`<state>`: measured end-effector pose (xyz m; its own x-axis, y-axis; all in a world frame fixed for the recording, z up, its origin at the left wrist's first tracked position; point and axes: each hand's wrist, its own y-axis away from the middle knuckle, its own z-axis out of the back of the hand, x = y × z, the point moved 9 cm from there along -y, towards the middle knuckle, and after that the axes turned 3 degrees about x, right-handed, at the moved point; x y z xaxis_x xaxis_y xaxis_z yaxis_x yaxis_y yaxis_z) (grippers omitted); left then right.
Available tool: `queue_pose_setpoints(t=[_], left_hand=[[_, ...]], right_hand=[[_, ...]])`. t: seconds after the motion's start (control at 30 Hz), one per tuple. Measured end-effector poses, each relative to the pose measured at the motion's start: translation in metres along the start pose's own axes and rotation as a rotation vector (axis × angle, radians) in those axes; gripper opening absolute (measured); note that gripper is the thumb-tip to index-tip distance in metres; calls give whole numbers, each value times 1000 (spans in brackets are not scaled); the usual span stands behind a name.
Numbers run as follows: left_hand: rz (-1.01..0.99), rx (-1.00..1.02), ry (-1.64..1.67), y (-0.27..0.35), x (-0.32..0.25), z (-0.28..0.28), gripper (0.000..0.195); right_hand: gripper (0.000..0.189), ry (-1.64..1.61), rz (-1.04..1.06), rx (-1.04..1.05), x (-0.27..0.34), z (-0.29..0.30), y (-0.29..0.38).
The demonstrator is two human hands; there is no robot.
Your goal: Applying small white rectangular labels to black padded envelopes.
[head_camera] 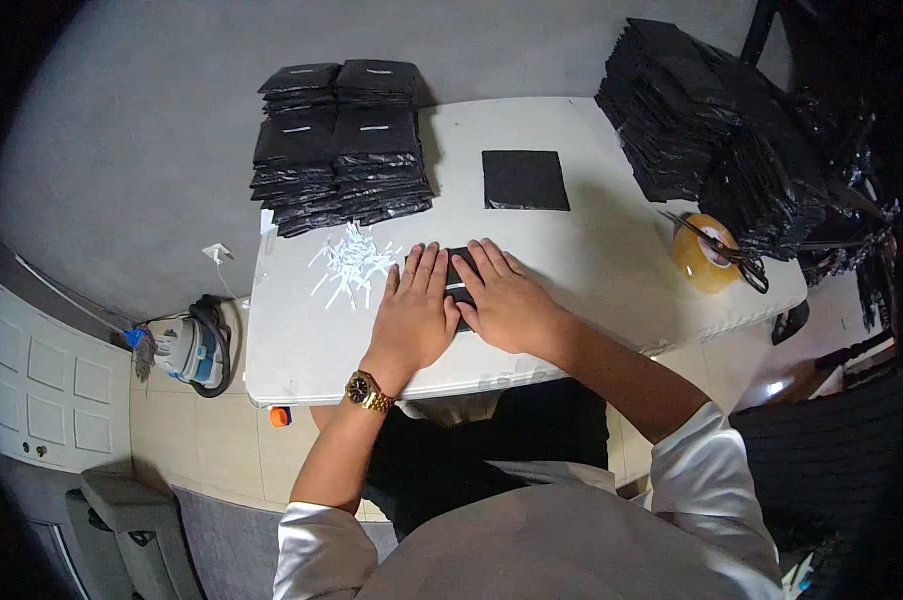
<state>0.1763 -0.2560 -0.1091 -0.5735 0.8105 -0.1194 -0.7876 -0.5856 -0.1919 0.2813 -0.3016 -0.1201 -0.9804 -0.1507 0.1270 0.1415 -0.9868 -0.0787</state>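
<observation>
My left hand lies flat, palm down, on a folded black plastic packet near the table's front edge. Pressing on the same packet from the other side is my right hand, fingers extended. A short white strip shows on the packet between the two hands, which cover most of it. Just left of my left hand, a loose heap of white strips is spread on the table. Beyond my right hand rests a flat square black plastic piece. Neither hand grips anything.
Stacked black packets, several topped with white strips, stand back left on the white table. A tall pile of black plastic sheets leans at right. Scissors lie across a tape roll. A vacuum cleaner sits on the floor.
</observation>
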Motion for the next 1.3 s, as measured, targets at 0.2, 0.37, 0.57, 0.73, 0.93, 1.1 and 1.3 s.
queue_pose_setpoints(t=[0.2,0.37,0.57,0.73,0.93,1.1,1.3], left_hand=[[74,-182,191,14,0,54,46],[286,-137,240,31,10,58,42],[334,-141,532,26,20,49,39],[308,-315,839,-7,52,73,22],[143,-691,717,-85,129,161,12],[198,-673,355,-141,166,190,18],[286,-391,-181,-161,161,132,28]], right_hand=[[70,-265,-80,9,-15,36,16],[71,-210,-143,13,-17,42,23],[73,-474,-228,-77,-23,39,13],[75,-817,-78,-476,-44,60,-18],[61,-641,-30,-690,-45,155,-114],[54,-623,-90,-799,-66,166,-201],[74,-447,-107,-238,-75,71,-250]])
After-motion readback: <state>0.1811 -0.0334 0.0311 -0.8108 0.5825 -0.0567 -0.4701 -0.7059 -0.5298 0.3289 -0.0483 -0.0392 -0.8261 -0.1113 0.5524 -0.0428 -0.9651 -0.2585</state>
